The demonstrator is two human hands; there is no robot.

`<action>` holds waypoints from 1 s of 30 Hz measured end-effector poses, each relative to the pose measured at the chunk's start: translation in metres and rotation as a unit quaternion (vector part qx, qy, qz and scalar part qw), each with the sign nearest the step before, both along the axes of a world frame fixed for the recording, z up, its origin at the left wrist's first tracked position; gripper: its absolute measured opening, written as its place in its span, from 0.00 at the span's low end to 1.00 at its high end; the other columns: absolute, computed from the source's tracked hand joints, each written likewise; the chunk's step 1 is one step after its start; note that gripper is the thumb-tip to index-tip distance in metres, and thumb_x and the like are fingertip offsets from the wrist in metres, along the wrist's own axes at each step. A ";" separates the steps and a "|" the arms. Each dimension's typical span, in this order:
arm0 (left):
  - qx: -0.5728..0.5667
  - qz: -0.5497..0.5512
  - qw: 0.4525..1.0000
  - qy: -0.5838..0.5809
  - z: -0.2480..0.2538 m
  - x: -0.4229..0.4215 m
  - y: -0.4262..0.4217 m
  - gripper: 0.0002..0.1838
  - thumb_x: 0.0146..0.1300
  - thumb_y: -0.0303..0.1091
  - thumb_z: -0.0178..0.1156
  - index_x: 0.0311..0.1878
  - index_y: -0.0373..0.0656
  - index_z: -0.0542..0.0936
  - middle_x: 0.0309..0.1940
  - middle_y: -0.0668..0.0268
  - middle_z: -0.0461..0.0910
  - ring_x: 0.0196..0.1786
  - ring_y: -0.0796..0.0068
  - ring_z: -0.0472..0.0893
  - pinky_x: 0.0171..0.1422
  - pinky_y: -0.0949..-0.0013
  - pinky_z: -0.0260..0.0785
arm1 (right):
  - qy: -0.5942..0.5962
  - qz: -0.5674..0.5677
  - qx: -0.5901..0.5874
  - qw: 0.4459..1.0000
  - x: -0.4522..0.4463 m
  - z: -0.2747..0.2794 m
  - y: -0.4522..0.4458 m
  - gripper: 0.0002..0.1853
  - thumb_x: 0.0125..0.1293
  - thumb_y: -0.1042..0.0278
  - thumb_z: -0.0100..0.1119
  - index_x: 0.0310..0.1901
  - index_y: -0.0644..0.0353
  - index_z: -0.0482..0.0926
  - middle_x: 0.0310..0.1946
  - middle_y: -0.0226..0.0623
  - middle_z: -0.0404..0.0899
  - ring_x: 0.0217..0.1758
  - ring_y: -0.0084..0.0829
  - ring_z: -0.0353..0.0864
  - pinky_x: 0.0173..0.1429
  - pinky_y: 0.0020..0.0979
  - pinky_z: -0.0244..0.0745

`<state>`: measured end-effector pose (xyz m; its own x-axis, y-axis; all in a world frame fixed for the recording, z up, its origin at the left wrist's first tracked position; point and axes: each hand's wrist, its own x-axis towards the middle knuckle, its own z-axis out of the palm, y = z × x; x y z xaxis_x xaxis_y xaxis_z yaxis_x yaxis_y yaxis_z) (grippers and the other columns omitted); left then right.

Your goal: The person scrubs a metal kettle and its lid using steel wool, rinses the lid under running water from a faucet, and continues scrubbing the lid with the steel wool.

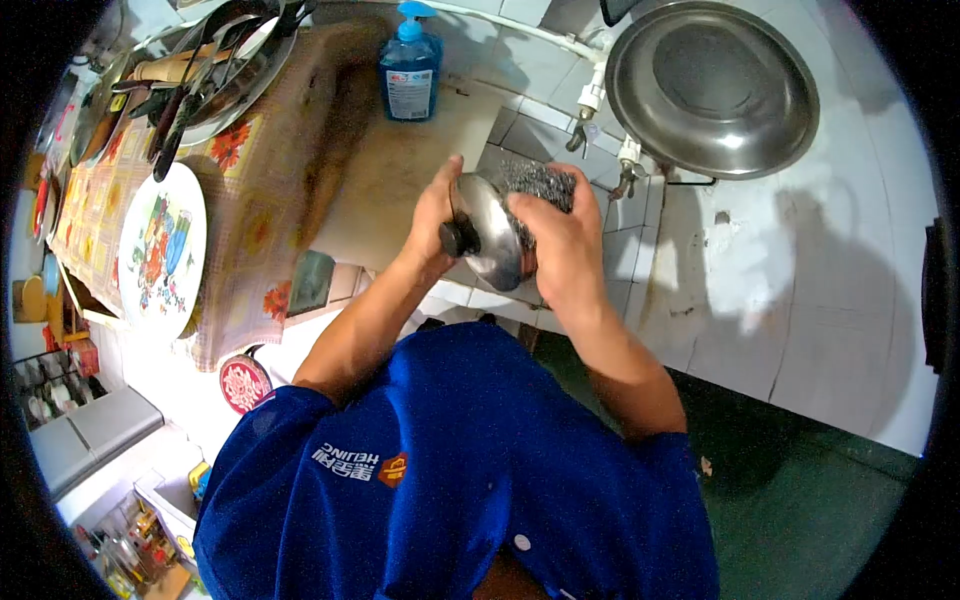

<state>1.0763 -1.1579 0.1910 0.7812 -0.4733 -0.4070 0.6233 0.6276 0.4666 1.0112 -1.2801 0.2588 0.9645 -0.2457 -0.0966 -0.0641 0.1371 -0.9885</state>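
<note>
A shiny metal pot lid (492,240) with a black knob (457,238) is tilted on edge in front of my chest, over the tiled sink basin. My left hand (434,212) grips it at its left side, close to the knob. Closed around a grey steel wool scrubber (541,184), my right hand (566,238) presses against the lid's right side, thumb across the metal. Part of the lid's right edge is hidden behind these fingers.
Two taps (582,130) (627,170) stick out of the wall behind the basin. A large metal pan (735,95) leans at upper right. A blue soap bottle (409,75) stands on the ledge. Left, a cloth-covered table (245,190) carries a decorated plate (163,250) and utensils.
</note>
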 end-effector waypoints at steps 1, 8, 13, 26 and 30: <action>-0.013 -0.010 0.999 -0.029 -0.004 0.002 0.002 0.25 0.71 0.52 0.43 0.41 0.37 0.75 0.32 0.59 0.80 0.35 0.64 0.82 0.40 0.58 0.78 | 0.009 -0.003 0.038 0.999 0.001 0.002 0.002 0.22 0.55 0.72 0.66 0.49 0.64 0.67 0.36 0.34 0.75 0.35 0.22 0.75 0.38 0.26 0.74; -0.172 0.003 0.985 0.007 -0.029 0.013 0.015 0.19 0.67 0.50 0.53 0.25 0.46 0.77 0.20 0.64 0.76 0.21 0.68 0.78 0.24 0.66 0.73 | -0.089 0.021 -0.053 0.994 -0.048 -0.011 0.029 0.24 0.53 0.73 0.69 0.49 0.60 0.66 0.38 0.32 0.74 0.39 0.19 0.74 0.43 0.25 0.72; -0.390 -0.061 0.913 0.105 -0.034 -0.004 -0.006 0.14 0.65 0.45 0.54 0.27 0.50 0.78 0.18 0.68 0.69 0.25 0.73 0.66 0.30 0.67 0.63 | -0.125 0.051 -0.076 0.988 -0.043 0.019 0.033 0.25 0.51 0.76 0.68 0.49 0.61 0.65 0.38 0.31 0.73 0.37 0.19 0.73 0.41 0.23 0.71; -0.310 -0.150 0.935 0.083 0.001 -0.001 0.003 0.27 0.67 0.60 0.50 0.20 0.49 0.69 0.17 0.69 0.69 0.21 0.74 0.70 0.26 0.70 0.64 | -0.117 -0.088 0.072 0.987 -0.042 0.023 0.032 0.29 0.50 0.73 0.69 0.54 0.60 0.66 0.42 0.34 0.74 0.43 0.25 0.75 0.50 0.29 0.73; -0.489 -0.211 0.845 0.042 0.003 0.005 0.003 0.30 0.70 0.61 0.43 0.20 0.46 0.69 0.15 0.68 0.69 0.20 0.74 0.71 0.23 0.72 0.65 | -0.163 -0.086 0.095 0.978 -0.037 0.023 0.027 0.29 0.56 0.69 0.61 0.58 0.65 0.64 0.48 0.42 0.74 0.51 0.36 0.76 0.60 0.38 0.71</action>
